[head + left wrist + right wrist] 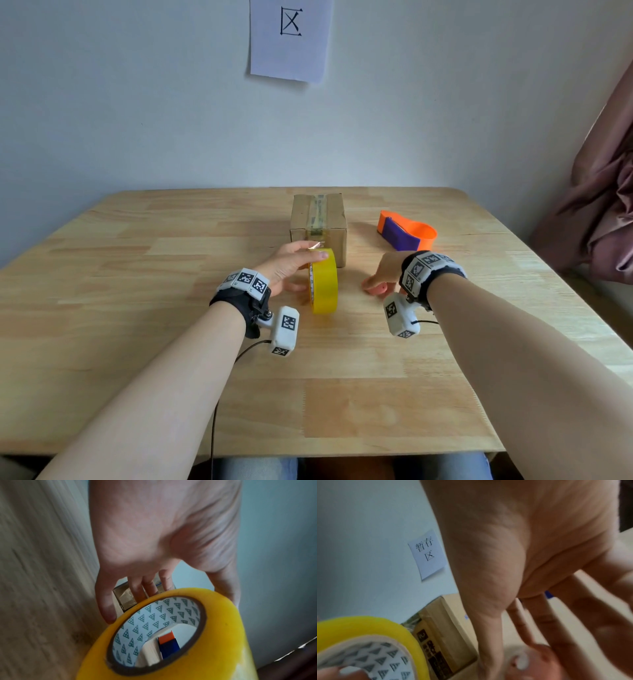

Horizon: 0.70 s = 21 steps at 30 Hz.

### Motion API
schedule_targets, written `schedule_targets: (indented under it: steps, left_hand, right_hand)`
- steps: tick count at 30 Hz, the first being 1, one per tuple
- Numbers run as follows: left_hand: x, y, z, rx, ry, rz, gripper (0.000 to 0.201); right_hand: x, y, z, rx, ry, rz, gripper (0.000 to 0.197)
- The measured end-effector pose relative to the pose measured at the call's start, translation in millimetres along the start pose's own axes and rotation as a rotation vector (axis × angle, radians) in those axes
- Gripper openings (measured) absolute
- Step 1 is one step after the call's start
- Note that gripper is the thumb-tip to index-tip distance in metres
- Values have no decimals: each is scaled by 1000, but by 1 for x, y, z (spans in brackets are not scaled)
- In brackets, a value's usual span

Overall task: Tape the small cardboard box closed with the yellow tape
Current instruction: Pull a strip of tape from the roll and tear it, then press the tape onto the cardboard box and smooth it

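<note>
The left hand [286, 265] is steadying the yellow tape [324, 281] upright on the surface [137, 274], thumb over its rim; the right hand [383, 274] is hovering open. Behind, the small cardboard box [318, 226] is waiting, no yellow strip applied yet.

Head view: high, looking forward and down across light wooden surface [171, 342] toward far wall. Left wrist view: very close along palm, facing right through yellow tape roll [223, 622]. Right wrist view: very close, facing far-left. All three share roll and brown cardboard box [318, 226].
</note>
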<state>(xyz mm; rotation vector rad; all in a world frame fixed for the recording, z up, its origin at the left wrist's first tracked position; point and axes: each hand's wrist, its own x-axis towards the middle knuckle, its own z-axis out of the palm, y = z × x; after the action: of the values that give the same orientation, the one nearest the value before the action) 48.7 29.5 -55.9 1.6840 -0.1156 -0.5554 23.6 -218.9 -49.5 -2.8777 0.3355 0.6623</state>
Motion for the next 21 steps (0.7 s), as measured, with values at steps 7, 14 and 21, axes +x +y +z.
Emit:
schedule_targets:
  steps: [7,14,21]
  left_hand:
    - [-4,1,1,-9,-3,-13,37]
    - [-6,3,0,-42,-45,-12,55]
    - [2,0,4,-195,30,-74,38]
  right_hand:
    - [-21,-36,-32,441,-140,-39,80]
    - [-4,-57,-19,619,-375,-221,75]
    - [-8,-40,-30,764,-158,-118,77]
